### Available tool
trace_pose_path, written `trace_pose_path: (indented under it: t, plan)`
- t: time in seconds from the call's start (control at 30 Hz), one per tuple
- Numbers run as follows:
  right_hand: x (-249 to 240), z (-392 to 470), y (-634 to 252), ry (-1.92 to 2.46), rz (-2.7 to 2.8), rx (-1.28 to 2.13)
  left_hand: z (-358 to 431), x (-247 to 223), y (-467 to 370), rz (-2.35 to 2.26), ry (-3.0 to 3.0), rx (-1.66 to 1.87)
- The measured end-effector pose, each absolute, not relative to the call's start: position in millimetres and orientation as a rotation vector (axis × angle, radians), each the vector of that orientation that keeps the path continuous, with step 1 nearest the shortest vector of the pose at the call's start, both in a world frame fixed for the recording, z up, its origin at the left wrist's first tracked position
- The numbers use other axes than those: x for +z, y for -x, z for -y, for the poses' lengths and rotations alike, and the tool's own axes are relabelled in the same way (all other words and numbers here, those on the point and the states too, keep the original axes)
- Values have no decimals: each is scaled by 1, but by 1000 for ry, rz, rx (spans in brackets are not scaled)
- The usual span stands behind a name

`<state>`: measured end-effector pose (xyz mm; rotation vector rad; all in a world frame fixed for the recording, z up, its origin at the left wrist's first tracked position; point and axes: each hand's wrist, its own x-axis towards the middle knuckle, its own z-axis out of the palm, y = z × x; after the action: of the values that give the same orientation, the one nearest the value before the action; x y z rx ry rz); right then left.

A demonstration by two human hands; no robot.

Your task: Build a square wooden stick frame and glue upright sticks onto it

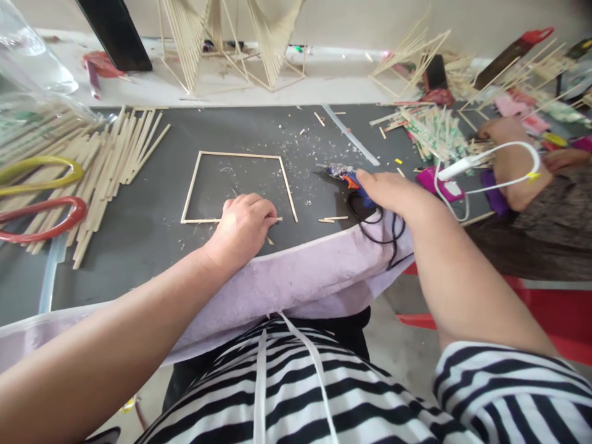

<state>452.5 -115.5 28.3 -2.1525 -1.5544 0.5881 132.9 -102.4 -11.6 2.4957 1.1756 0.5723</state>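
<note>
A thin, pale stick frame (240, 155) lies flat, its near side under the left hand (246, 223), one corner gaping; a blue-and-orange glue gun (353, 179) sits in the right hand (385, 189).

black slab (113, 34): tilted, rear left | lilac cloth (296, 274): draped, front | white cable (459, 166): looped, right
</note>
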Motion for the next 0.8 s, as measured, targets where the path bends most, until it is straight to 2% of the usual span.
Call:
trace_pose_path:
  t: [0.07,0.13,0.17,0.23,0.3,0.4,0.6,0.8]
  plan:
    - [40,124,-434,2496,1559,157,102,-12,-133,-1168,-2485,574]
    - [44,132,-406,2444,1781,-51,102,-13,-134,-1157,-2469,585]
    - [43,134,-391,2273,1932,16,102,-13,-134,-1154,-2463,593]
    - [32,134,-364,1888,2241,367,102,-13,-135,-1157,-2460,605]
    - [18,131,-346,1707,2345,410,102,-13,-135,-1169,-2471,598]
    - [2,124,-340,1703,2306,338,102,-12,-135,-1174,-2483,559]
    - [-5,121,-345,1646,2137,513,101,-12,-138,-1186,-2480,544]
    - [-7,118,-337,1666,2106,535,101,-13,-138,-1176,-2471,560]
